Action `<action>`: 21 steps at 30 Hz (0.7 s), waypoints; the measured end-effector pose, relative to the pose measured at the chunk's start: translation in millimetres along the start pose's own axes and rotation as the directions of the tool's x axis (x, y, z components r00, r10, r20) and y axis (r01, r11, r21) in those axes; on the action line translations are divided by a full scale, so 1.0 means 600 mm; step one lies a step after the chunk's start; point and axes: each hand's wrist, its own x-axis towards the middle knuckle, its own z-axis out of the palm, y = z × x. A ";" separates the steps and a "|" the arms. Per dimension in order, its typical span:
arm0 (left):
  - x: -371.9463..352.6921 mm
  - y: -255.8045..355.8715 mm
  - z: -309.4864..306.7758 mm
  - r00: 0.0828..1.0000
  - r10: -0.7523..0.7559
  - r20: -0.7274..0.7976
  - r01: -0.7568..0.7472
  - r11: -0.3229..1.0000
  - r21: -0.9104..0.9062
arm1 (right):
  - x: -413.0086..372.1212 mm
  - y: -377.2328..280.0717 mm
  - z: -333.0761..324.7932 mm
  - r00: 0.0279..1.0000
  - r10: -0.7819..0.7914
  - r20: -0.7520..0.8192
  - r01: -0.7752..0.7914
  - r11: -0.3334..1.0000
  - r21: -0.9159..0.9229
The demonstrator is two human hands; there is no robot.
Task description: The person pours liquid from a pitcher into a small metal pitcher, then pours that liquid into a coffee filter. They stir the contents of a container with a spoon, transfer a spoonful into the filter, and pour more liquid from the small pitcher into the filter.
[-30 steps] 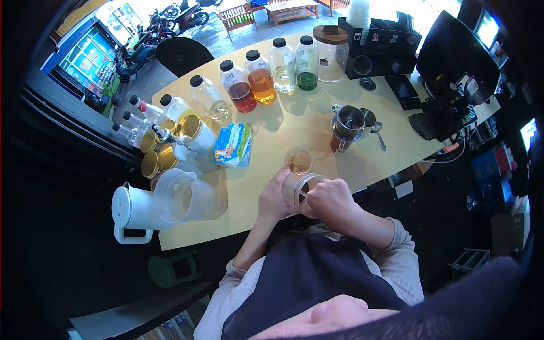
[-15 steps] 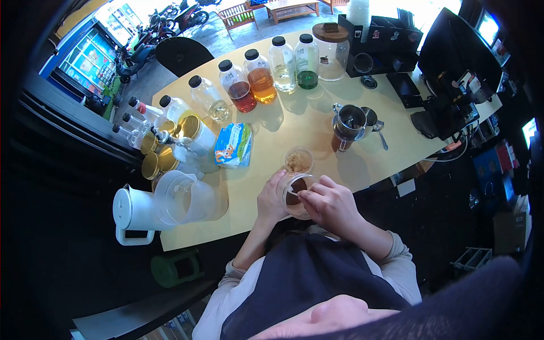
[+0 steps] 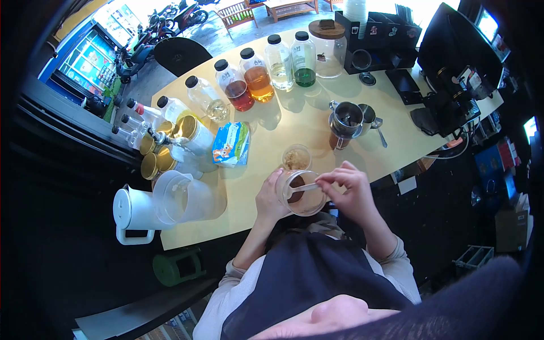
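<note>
My left hand [image 3: 272, 197] is wrapped round the side of a clear jar [image 3: 313, 205], which is tilted with its mouth toward me. Brown powder [image 3: 295, 190] lies inside the jar. Between the fingertips of my right hand [image 3: 350, 190] is the handle of a small pale spoon [image 3: 306, 187], whose other end reaches into the jar's mouth. Just beyond the jar, a small clear cup [image 3: 297, 156] holds a light tan, crumbly substance.
A metal filter on a glass of brown liquid [image 3: 341, 126] stands to the right, beside a metal cup and spoon. Several black-capped bottles [image 3: 259, 79] line the far edge. Left are a wipes pack [image 3: 231, 144], gold-lidded jars, a clear pitcher [image 3: 181, 201] and a white jug [image 3: 133, 215].
My right hand has drawn back to the right from the jar's mouth, showing more of the spoon. The jar has tipped further toward me, still in my left hand.
</note>
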 end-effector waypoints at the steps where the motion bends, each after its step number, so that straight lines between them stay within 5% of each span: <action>1: 0.001 0.000 0.001 1.000 0.001 -0.002 -0.001 1.000 0.000 | 0.002 0.008 -0.009 0.999 0.053 -0.006 -0.053 0.997 0.049; 5: 0.003 0.007 0.004 0.995 -0.099 -0.011 0.098 0.993 -0.063 | 0.007 0.030 -0.040 0.974 0.227 -0.023 -0.217 0.952 0.217; 12: 0.020 0.034 0.011 0.961 -0.275 -0.003 0.274 0.958 -0.089 | 0.017 0.078 -0.069 0.964 0.268 -0.007 -0.249 0.904 0.348; 21: 0.049 0.064 0.042 0.966 -0.258 -0.035 0.260 0.963 0.067 | 0.050 0.116 -0.114 0.970 0.242 -0.030 -0.221 0.924 0.312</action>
